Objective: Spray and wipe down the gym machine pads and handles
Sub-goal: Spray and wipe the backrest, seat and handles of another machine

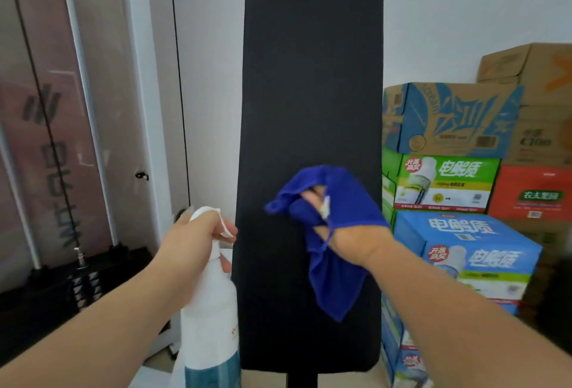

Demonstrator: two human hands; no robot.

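Observation:
A tall black upright back pad (312, 84) of the gym machine fills the middle of the head view. My right hand (349, 239) holds a blue cloth (337, 279) bunched against the pad's lower half, with a loose corner hanging down. My left hand (192, 242) grips the neck and trigger of a white spray bottle (210, 319) with a teal base, just left of the pad's edge, its nozzle pointing toward the pad.
At the left stands a weight stack (83, 288) with steel guide rods and a black cable (46, 115) behind a translucent shield. Stacked cardboard drink cartons (452, 171) crowd the right side, close to the pad. A white wall lies behind.

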